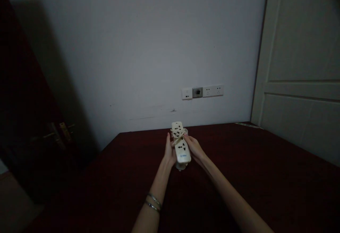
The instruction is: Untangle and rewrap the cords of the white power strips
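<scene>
A white power strip [183, 151] with several black-slotted sockets is held between my two hands over the dark red table. Its pale cord [178, 140] is wrapped around the middle of the strip. My left hand [169, 151] grips the strip's left side, thumb pointing up. On the right side, my right hand [194, 147] closes on the strip, with its thumb near the wrapped cord. Something whitish and partly see-through [181, 166] shows under the strip's near end; I cannot make out what it is.
The dark red table [225, 176] meets a pale wall [148, 48]. Wall sockets [213, 90] and a grey wall plate [197, 92] sit above its far edge. A white panelled door [302, 62] stands at the right, and a dark door with a brass handle [63, 130] at the left.
</scene>
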A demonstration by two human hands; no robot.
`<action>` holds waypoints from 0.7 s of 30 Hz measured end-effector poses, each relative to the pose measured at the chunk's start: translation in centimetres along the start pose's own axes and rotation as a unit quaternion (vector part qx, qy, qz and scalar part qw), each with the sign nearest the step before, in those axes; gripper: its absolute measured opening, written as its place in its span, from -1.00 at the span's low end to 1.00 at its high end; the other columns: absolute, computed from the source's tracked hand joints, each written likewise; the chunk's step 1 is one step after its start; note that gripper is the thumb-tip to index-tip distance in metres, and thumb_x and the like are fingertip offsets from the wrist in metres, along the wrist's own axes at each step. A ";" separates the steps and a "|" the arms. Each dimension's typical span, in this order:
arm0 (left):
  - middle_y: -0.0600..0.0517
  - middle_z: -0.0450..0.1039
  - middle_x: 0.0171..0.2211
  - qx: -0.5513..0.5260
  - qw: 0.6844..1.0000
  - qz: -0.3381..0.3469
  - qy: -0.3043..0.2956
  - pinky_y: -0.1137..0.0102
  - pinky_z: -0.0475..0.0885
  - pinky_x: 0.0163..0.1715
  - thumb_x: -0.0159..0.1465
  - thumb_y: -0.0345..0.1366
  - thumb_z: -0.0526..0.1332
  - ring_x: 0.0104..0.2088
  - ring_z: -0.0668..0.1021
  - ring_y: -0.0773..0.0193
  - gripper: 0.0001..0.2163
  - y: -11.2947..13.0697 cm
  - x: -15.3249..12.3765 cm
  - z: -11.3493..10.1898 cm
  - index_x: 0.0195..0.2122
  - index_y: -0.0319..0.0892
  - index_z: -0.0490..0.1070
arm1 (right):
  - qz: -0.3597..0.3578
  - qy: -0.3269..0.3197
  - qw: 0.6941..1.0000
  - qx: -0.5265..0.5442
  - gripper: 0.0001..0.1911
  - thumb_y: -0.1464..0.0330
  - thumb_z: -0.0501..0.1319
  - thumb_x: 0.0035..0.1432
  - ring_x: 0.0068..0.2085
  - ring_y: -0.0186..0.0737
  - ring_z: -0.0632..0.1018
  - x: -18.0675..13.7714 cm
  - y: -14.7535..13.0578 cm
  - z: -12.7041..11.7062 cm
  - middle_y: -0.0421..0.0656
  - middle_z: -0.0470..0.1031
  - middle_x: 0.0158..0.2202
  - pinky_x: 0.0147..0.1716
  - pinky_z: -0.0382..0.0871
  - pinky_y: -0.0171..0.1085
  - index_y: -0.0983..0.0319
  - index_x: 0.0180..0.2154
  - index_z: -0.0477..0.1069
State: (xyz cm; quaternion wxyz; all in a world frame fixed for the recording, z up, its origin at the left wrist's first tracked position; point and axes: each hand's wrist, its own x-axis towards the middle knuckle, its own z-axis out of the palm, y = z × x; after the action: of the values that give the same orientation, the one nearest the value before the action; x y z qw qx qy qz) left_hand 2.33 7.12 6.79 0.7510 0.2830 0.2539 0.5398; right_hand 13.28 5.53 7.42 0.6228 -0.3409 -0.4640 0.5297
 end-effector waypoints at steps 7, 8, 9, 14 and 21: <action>-0.13 0.52 -0.38 -0.062 0.996 -0.058 -0.042 0.26 0.39 -0.25 0.17 0.02 0.11 -0.41 0.55 0.15 -0.55 0.3 -0.1 0.4 -0.19 -0.33 0.43 | -0.210 0.042 0.901 -0.377 -0.67 0.13 0.18 0.04 -0.36 -0.19 0.48 -0.6 -3.3 -2.6 -0.08 0.51 -0.37 -0.32 0.33 -0.24 0.26 -0.37 0.51; -0.14 0.52 -0.38 -0.053 0.995 -0.067 -0.048 0.24 0.39 -0.25 0.17 0.03 0.10 -0.41 0.55 0.13 -0.54 0.4 0.0 0.3 -0.19 -0.33 0.43 | -0.251 0.034 0.886 -0.387 -0.70 0.17 0.17 0.07 -0.34 -0.20 0.48 -0.8 -3.8 -2.9 -0.08 0.49 -0.34 -0.31 0.33 -0.24 0.26 -0.31 0.50; -0.15 0.52 -0.38 -0.045 0.995 -0.075 -0.051 0.23 0.39 -0.25 0.17 0.04 0.10 -0.41 0.55 0.11 -0.53 0.4 0.0 0.3 -0.20 -0.33 0.43 | -0.286 0.013 0.875 -0.391 -0.72 0.22 0.15 0.09 -0.31 -0.21 0.47 -0.9 -4.4 -3.0 -0.07 0.48 -0.29 -0.29 0.33 -0.24 0.25 -0.25 0.49; -0.12 0.52 -0.45 -0.035 0.994 -0.098 -0.041 0.27 0.40 -0.32 0.15 0.04 0.12 -0.48 0.54 0.16 -0.55 0.1 -0.1 0.3 -0.25 -0.32 0.45 | -0.319 -0.116 0.845 -0.413 -0.72 0.37 0.18 0.08 -0.15 -0.18 0.42 -0.9 -5.4 -3.0 -0.09 0.46 -0.17 -0.17 0.31 -0.19 0.19 -0.12 0.44; -0.11 0.53 -0.44 -0.011 0.995 -0.100 -0.025 0.25 0.39 -0.32 0.17 0.04 0.10 -0.48 0.55 0.14 -0.55 0.6 -0.1 0.3 -0.26 -0.31 0.45 | -0.334 -0.123 0.826 -0.437 -0.73 0.32 0.20 0.08 -0.16 -0.19 0.41 -0.5 -4.5 -3.6 -0.12 0.46 -0.20 -0.18 0.32 -0.18 0.16 -0.13 0.41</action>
State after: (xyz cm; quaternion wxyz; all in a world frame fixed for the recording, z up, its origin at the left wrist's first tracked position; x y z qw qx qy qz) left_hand 2.11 7.11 7.42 0.8106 0.2613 0.2557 0.4575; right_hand 18.20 4.39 10.24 0.4847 -0.3337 -0.8056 0.0687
